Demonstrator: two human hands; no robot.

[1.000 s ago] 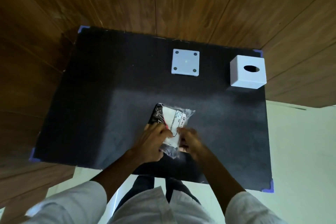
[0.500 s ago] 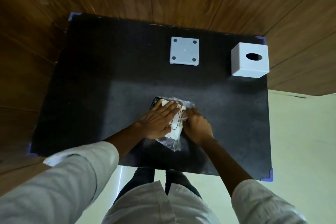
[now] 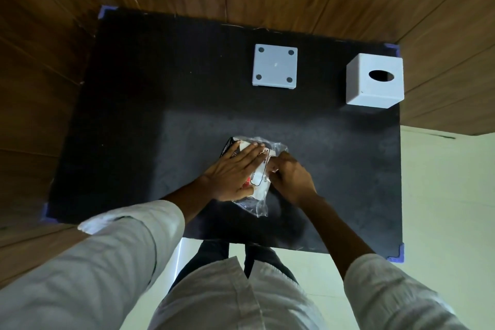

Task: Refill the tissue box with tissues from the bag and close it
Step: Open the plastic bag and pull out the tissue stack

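The bag of tissues [image 3: 257,177] lies on the near middle of the black bench [image 3: 160,128], pinned under both hands. The left hand [image 3: 235,171] rests flat on top of it, fingers [image 3: 250,154] stretched out and pressing down rather than gripping. The right hand [image 3: 290,177] curls at the bag's right edge, fingertips pinched on the clear film there — apparently working at the wrapper, though the exact pinch point is hidden.

The pack looks light and soft: a crinkly, slippery plastic skin over a compressible stack, with a loose film tail sticking out toward the person. It will likely slide and deform if pulled one-handed, so holding it flat while tearing at the seam makes sense; once it is open, the stack is best taken by its two long sides so it stays together.

The white tissue box [image 3: 375,80] stands at the far right corner, well apart from the bag, and its base plate [image 3: 275,65] lies separately at the far middle — so the box is open.
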